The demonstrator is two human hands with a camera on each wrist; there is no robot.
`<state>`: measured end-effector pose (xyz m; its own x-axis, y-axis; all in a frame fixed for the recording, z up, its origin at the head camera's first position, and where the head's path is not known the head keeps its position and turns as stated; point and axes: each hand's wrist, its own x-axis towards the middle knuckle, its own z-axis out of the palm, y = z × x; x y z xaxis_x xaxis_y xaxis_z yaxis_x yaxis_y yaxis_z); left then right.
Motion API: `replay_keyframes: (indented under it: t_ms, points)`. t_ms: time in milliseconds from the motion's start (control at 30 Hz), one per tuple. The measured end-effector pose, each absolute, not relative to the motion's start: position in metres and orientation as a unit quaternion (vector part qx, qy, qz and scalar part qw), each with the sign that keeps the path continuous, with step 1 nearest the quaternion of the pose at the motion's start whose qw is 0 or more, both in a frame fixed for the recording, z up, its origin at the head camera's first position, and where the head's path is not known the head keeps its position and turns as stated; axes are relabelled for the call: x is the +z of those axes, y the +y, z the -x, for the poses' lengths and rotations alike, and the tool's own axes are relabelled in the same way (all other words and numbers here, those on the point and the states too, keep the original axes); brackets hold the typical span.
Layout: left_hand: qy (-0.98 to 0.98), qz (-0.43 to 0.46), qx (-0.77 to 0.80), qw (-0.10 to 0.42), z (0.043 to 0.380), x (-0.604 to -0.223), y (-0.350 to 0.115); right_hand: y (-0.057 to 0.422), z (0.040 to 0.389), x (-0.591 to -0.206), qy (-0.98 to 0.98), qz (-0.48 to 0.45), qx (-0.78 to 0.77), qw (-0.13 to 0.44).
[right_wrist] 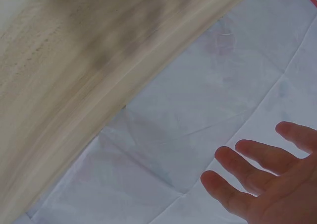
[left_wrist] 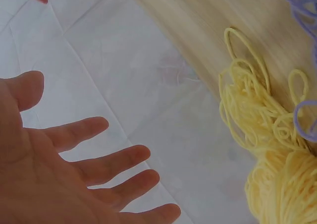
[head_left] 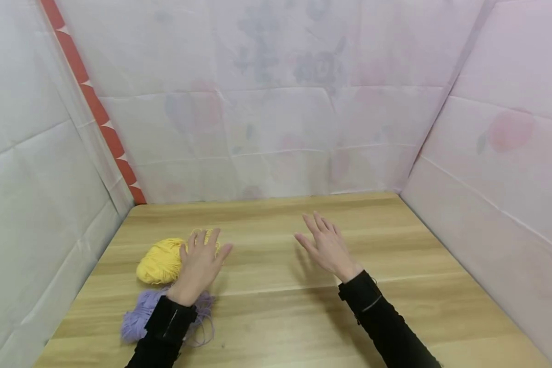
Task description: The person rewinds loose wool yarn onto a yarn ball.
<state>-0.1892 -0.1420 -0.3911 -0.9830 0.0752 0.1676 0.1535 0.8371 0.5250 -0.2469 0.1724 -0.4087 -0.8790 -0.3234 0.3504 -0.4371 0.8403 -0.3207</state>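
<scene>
Fingers spread, my left hand point(head_left: 199, 267) hovers above the table's left side and holds nothing. In the head view it overlaps a ball of yellow yarn point(head_left: 158, 263), whose loose loops show past the fingers. In the left wrist view the yellow yarn point(left_wrist: 282, 179) lies apart from the fingertips. Below it, a skein of purple yarn point(head_left: 140, 312) is partly hidden by my left forearm, with loose strands trailing to the right. My right hand point(head_left: 326, 248) is raised over the table's right half, its fingers extended and its palm bare; a shadow falls beneath it.
The wooden table point(head_left: 267, 322) is bounded by pale sheeting: a back wall point(head_left: 276, 128), a left wall point(head_left: 41, 179) and a right wall point(head_left: 501, 168). A red scalloped strip point(head_left: 92, 99) runs down the back left corner.
</scene>
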Motion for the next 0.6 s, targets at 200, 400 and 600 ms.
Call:
replay_keyframes:
  t_ms: [200, 400, 600]
  points:
    - [-0.961, 0.038, -0.261, 0.088, 0.187, -0.38, -0.159, 0.17, 0.252, -0.402, -0.948, -0.203, 0.203, 0.137]
    - [-0.971, -0.014, -0.232, 0.057, 0.173, -0.373, -0.19, 0.171, 0.252, -0.397, -0.949, -0.196, 0.206, 0.133]
    - [-0.971, -0.067, -0.23, -0.021, 0.152, -0.382, -0.22, 0.176, 0.249, -0.395, -0.949, -0.195, 0.21, 0.134]
